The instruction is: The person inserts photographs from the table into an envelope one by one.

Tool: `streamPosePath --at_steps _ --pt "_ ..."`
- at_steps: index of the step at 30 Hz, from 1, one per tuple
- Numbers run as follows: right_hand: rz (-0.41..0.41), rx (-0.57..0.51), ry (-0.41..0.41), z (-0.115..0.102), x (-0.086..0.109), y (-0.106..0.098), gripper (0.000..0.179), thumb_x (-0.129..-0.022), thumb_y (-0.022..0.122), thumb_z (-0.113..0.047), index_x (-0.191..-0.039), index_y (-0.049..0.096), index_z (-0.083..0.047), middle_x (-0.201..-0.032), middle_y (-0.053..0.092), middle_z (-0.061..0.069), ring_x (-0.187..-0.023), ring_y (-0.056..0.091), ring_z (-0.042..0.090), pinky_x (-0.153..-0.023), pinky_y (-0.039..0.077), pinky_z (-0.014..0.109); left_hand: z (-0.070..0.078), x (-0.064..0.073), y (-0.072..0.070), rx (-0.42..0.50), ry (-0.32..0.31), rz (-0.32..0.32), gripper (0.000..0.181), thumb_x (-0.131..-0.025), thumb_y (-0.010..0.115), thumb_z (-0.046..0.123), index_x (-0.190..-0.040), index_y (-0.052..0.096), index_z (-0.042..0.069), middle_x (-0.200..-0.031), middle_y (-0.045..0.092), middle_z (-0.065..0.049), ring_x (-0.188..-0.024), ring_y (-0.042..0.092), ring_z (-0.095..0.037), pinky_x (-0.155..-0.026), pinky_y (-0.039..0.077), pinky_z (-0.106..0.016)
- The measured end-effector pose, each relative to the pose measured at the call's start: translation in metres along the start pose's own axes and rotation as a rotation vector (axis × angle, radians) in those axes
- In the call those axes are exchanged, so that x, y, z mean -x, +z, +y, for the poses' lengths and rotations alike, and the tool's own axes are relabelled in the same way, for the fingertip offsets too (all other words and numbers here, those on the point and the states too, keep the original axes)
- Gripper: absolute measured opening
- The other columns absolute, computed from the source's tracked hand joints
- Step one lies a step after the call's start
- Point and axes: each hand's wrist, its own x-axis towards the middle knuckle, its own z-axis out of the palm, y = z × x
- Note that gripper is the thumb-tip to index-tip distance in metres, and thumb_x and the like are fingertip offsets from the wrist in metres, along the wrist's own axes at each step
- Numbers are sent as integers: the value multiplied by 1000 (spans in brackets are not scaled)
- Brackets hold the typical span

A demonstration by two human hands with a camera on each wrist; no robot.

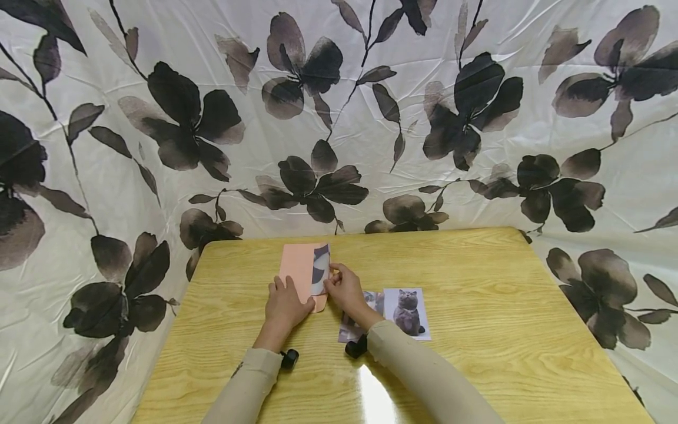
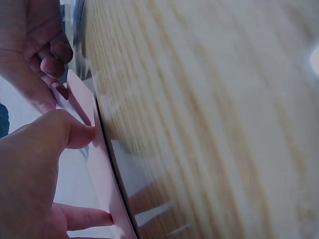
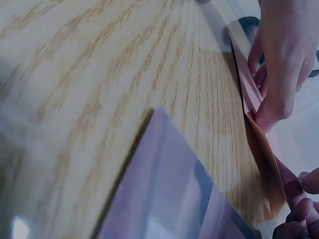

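Observation:
A pink envelope (image 1: 296, 262) lies near the table's back left, its flap side toward the right. My left hand (image 1: 286, 303) presses on its lower left part, fingers extended, with the thumb at the lower edge. At the envelope's right side my right hand (image 1: 346, 290) pinches a photo card (image 1: 321, 271) with a grey-and-white picture. That card overlaps the envelope's right part. In the right wrist view the envelope's lifted flap (image 3: 261, 169) bows up off the table beside the right fingers (image 3: 304, 219). The left wrist view has the left thumb (image 2: 79, 135) on the pink paper.
A photo of a grey cat (image 1: 408, 315) lies on the wooden table (image 1: 477, 265) right of my right wrist. Another photo (image 1: 348, 333) is partly hidden under the right forearm. Floral cloth (image 1: 307, 118) hangs behind the table and at its sides.

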Motion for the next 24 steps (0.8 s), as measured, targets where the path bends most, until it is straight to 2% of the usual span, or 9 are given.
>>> streamPosePath --at_steps 3,6,9,18,24 --pt "-1 -1 -3 0 1 0 47 -98 73 -3 -144 64 2 -82 69 2 -63 52 6 -55 41 19 -1 1 0 -5 -3 13 92 -96 70 46 -157 39 -14 -161 33 -41 -144 38 -56 -106 51 -58" --pt "2 9 -10 -1 1 -1 46 -98 73 -2 -143 64 2 -82 69 3 -64 53 6 -56 41 19 -2 1 1 -5 2 28 91 -95 70 48 -157 42 -13 -160 36 -40 -144 37 -57 -118 38 -60" --pt "7 15 -15 -1 1 -2 45 -98 72 -2 -142 64 3 -83 70 5 -64 53 6 -56 41 19 -3 1 3 12 14 41 91 -95 71 48 -157 42 -13 -160 37 -40 -147 34 -58 -123 29 -62" --pt "-1 -21 -24 0 1 1 46 -97 73 -1 -142 65 4 -82 70 5 -63 53 6 -54 41 18 -5 -1 1 -4 14 13 92 -95 70 47 -156 40 -15 -160 33 -44 -151 32 -60 -120 35 -64" --pt "-7 8 -7 -1 1 2 45 -98 72 -2 -142 65 3 -81 68 3 -64 52 7 -55 41 19 -6 -1 2 3 17 3 92 -97 70 47 -158 38 -15 -162 31 -43 -152 30 -59 -121 34 -63"
